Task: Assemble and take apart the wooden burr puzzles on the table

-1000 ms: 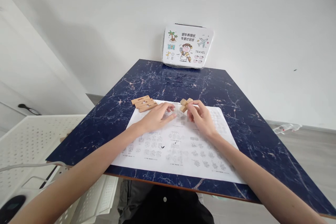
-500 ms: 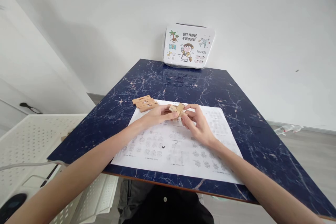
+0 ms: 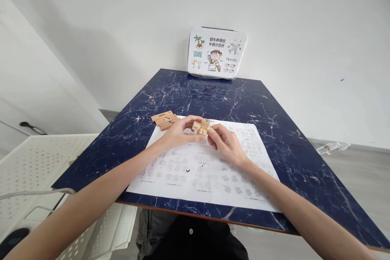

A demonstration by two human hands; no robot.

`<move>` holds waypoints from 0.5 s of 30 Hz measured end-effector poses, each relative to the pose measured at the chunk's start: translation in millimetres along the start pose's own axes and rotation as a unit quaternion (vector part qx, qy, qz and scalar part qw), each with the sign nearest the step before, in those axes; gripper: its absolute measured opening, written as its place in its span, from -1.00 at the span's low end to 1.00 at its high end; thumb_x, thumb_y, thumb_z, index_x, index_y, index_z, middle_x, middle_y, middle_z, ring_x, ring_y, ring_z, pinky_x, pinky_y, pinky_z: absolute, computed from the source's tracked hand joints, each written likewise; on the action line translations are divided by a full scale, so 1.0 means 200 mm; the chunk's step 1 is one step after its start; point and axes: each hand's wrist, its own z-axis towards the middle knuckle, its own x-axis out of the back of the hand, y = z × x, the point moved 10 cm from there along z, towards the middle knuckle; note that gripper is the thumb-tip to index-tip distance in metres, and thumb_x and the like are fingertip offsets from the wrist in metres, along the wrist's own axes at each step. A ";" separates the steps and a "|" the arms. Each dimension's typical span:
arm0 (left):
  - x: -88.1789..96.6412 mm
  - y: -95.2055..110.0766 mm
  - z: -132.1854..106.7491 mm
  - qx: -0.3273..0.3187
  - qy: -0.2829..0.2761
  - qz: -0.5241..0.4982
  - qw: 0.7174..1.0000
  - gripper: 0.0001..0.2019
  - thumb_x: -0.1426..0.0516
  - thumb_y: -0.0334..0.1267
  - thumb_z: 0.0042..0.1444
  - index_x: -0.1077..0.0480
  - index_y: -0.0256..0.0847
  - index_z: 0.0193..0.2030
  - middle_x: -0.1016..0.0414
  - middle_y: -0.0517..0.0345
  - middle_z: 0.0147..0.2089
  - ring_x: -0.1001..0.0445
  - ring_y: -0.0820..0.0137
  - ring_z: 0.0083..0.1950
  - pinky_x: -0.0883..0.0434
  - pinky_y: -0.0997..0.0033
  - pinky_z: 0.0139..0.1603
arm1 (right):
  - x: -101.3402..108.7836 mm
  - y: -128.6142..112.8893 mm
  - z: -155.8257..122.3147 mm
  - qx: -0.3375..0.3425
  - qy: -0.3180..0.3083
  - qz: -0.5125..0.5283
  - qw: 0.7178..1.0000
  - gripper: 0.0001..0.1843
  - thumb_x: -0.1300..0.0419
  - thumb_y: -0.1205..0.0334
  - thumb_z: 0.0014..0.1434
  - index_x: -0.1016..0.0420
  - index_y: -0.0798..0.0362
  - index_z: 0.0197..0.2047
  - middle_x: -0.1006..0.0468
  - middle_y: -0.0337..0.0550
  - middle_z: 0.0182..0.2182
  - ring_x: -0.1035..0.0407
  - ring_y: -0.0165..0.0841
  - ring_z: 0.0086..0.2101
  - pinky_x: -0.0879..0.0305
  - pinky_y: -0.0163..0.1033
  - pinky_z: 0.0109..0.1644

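Between my two hands is a small wooden interlocking puzzle (image 3: 203, 126), its light pieces crossing each other and marked with dark characters. My left hand (image 3: 182, 132) curls around it from the left, fingers behind and thumb in front. From the right, my right hand (image 3: 226, 142) pinches a piece end between thumb and fingers. Beneath both hands lies a large white instruction sheet (image 3: 195, 183) printed with rows of small diagrams. Several notched wooden strips (image 3: 165, 119) rest side by side at the sheet's upper left corner, just beyond my left hand.
A dark blue marble-patterned table (image 3: 219, 101) carries everything. At its far edge a white case (image 3: 217, 53) with cartoon prints leans against the wall. White perforated shelving (image 3: 39, 150) with a cable (image 3: 39, 192) stands at the left. A clear plastic packet (image 3: 333, 148) lies on the floor at right.
The puzzle has been turned in my hands, so dark characters now face up. My left fingers have opened wider around it, and my right hand has shifted its grip on the right end.
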 end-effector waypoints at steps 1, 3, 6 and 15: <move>0.01 0.00 0.00 0.002 0.002 0.010 1.000 -0.39 -0.44 -0.11 0.06 -0.44 -0.06 0.25 -0.56 -0.02 0.23 -0.55 0.15 0.20 -0.46 0.07 0.21 | 0.00 0.00 0.00 0.004 0.002 -0.004 1.000 -0.60 -0.04 -0.18 0.51 -0.42 -0.03 -0.11 -0.51 -0.25 -0.45 -0.34 -0.35 -0.48 -0.25 -0.19 -0.34; 0.02 0.00 0.00 0.009 0.005 0.032 0.999 -0.41 -0.43 -0.07 0.07 -0.46 -0.06 0.24 -0.59 0.01 0.19 -0.56 0.13 0.18 -0.47 0.07 0.18 | 0.00 -0.01 0.00 0.025 0.011 -0.022 0.999 -0.65 -0.07 -0.14 0.50 -0.41 -0.04 -0.07 -0.52 -0.23 -0.43 -0.38 -0.33 -0.44 -0.28 -0.18 -0.31; 0.02 0.01 0.00 0.015 0.003 0.041 0.999 -0.47 -0.38 0.01 0.12 -0.51 -0.09 0.20 -0.63 0.02 0.11 -0.58 0.13 0.11 -0.48 0.09 0.10 | 0.01 -0.04 -0.01 0.070 0.038 -0.053 0.995 -0.75 -0.15 -0.04 0.45 -0.39 -0.05 0.00 -0.57 -0.19 -0.35 -0.46 -0.28 -0.37 -0.37 -0.14 -0.23; -0.01 0.02 0.00 0.041 -0.009 -0.048 0.998 -0.46 -0.31 0.18 0.19 -0.53 -0.18 0.14 -0.65 -0.04 0.05 -0.59 0.17 0.03 -0.46 0.18 0.03 | 0.06 -0.10 -0.02 0.122 0.102 -0.097 0.983 -0.70 -0.22 0.08 0.41 -0.41 -0.08 0.15 -0.59 -0.18 -0.25 -0.46 -0.31 -0.38 -0.46 -0.12 -0.23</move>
